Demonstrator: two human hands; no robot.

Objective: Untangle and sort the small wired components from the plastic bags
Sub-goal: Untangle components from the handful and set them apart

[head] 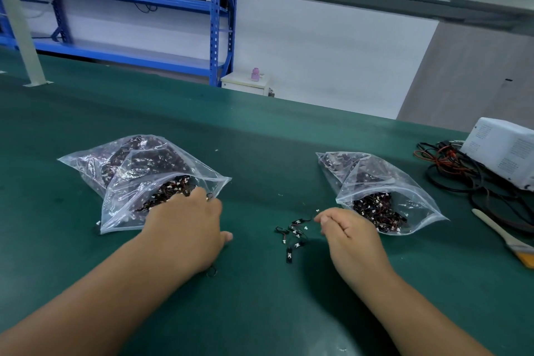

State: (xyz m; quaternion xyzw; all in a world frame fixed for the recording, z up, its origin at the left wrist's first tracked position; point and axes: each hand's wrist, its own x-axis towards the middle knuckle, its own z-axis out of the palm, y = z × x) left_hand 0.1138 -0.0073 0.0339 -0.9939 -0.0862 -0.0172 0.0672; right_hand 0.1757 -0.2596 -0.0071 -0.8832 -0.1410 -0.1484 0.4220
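Left hand [187, 222] reaches into the left bag [130, 170], fingertips hidden, grip unclear; right hand [346, 230] pinches a tiny wire [307, 220]

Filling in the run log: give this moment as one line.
left hand: at left bag mouth | right hand: pinching a wire | loose components: between hands

Electronics assembly workshop. Indicators: a long bench [260, 130] covered in green matting, blue steel racking [215, 35] along the far wall, a white instrument box [502, 150] with coiled red and black leads [453, 170], and bags of wired components [150, 179].
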